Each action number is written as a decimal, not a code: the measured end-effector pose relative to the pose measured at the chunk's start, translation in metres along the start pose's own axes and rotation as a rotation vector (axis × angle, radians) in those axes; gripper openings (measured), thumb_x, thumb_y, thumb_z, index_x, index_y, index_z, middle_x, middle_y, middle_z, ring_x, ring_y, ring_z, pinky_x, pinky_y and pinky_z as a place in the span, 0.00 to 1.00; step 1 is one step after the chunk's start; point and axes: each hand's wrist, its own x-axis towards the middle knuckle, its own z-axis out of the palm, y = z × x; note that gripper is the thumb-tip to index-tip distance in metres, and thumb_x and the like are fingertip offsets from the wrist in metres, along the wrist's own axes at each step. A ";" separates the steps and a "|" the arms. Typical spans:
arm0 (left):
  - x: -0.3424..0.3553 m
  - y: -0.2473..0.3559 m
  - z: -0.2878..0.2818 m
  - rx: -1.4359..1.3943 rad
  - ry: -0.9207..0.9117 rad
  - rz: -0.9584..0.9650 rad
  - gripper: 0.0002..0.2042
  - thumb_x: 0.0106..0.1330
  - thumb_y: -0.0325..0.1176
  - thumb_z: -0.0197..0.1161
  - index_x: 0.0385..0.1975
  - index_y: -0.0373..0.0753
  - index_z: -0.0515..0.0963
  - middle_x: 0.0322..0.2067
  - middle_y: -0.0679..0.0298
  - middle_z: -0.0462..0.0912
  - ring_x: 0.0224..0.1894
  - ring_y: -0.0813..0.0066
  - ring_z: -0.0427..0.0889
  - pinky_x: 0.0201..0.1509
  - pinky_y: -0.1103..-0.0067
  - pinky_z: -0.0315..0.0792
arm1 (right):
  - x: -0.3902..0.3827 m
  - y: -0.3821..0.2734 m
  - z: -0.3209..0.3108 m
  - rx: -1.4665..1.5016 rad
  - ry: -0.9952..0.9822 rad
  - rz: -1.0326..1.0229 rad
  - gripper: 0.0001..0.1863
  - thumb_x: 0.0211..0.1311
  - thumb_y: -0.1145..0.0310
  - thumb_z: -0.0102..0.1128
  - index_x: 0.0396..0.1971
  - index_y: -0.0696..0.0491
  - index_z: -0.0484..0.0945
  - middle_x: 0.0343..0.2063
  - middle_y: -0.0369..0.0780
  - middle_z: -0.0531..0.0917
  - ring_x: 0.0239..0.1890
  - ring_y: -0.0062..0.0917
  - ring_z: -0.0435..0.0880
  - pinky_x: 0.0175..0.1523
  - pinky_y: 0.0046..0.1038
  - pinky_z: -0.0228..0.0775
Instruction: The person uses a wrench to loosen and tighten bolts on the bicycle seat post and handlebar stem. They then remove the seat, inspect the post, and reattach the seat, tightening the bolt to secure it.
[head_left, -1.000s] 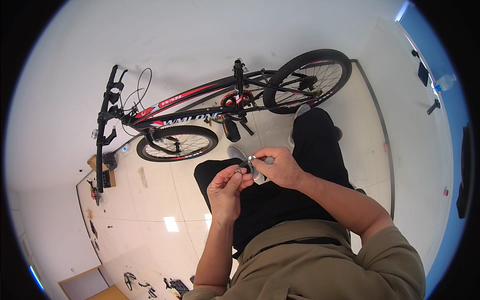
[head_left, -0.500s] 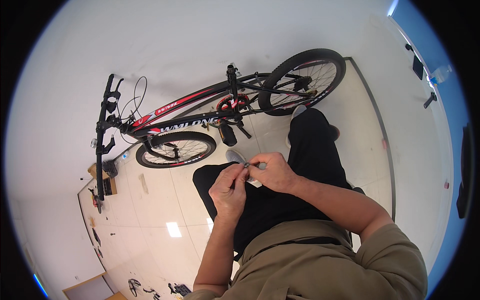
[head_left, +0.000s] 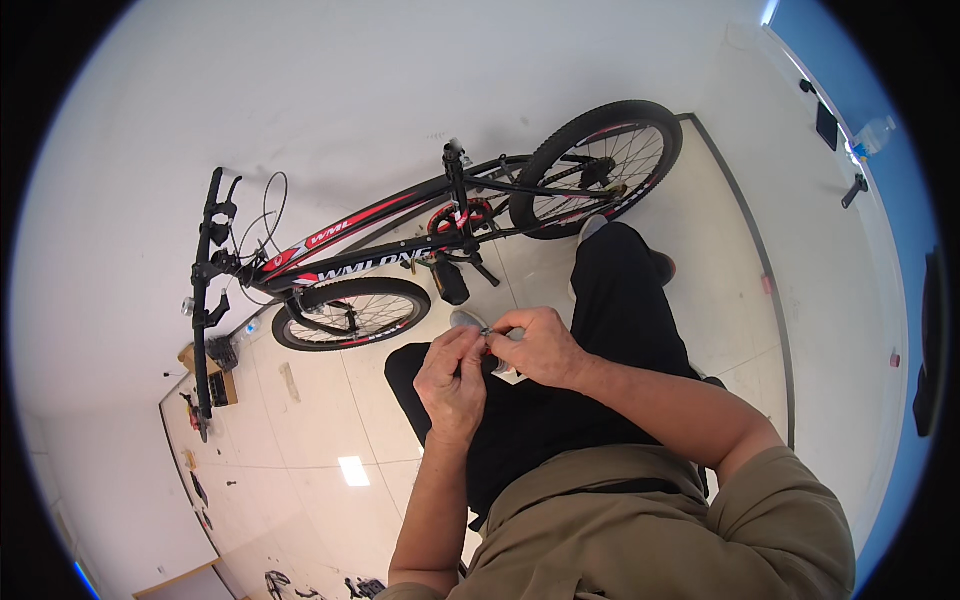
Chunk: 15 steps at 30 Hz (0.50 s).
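My left hand [head_left: 450, 375] and my right hand [head_left: 545, 347] meet above my lap, fingertips pinched together. Between them is a small metallic part [head_left: 486, 332], mostly covered by the fingers; its kind is too small to tell. A pale grey rounded piece [head_left: 516, 334] shows beside the right fingers, partly hidden. Beyond my hands a black and red bicycle [head_left: 370, 225] leans along the wall. Its pedal [head_left: 451, 283] is the part nearest my hands, and they do not touch it. On the seat tube, the top [head_left: 454, 152] carries no saddle.
A cardboard box [head_left: 222, 388] and dark basket [head_left: 222, 352] stand by the left wall, under the handlebar [head_left: 205, 290]. Loose tools and parts [head_left: 277, 584] lie on the tiled floor at lower left. On the right ledge are a plastic bottle [head_left: 874, 136] and a dark phone-like slab [head_left: 827, 126].
The view has shifted slightly, so the bicycle and floor items sit a little differently. Both hands stay together, their fingers shifting slightly around the small part.
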 end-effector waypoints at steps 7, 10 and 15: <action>-0.001 -0.005 0.007 -0.015 0.090 0.021 0.06 0.63 0.19 0.69 0.39 0.31 0.85 0.40 0.54 0.86 0.37 0.71 0.85 0.40 0.79 0.80 | 0.002 0.005 0.002 -0.071 0.045 -0.076 0.13 0.55 0.63 0.67 0.31 0.59 0.86 0.19 0.46 0.83 0.21 0.32 0.83 0.32 0.32 0.74; 0.003 -0.003 0.007 0.046 0.059 0.064 0.07 0.61 0.19 0.69 0.38 0.31 0.85 0.39 0.51 0.86 0.36 0.64 0.87 0.39 0.77 0.81 | 0.003 0.004 0.003 -0.078 0.049 -0.081 0.13 0.55 0.63 0.66 0.30 0.59 0.86 0.18 0.47 0.83 0.21 0.33 0.83 0.32 0.33 0.74; 0.004 0.001 0.009 0.095 0.021 0.126 0.07 0.61 0.19 0.69 0.38 0.32 0.85 0.39 0.52 0.86 0.36 0.62 0.87 0.40 0.76 0.82 | 0.003 0.001 0.000 -0.050 0.035 -0.031 0.12 0.55 0.64 0.66 0.31 0.59 0.86 0.19 0.47 0.83 0.22 0.34 0.83 0.32 0.33 0.75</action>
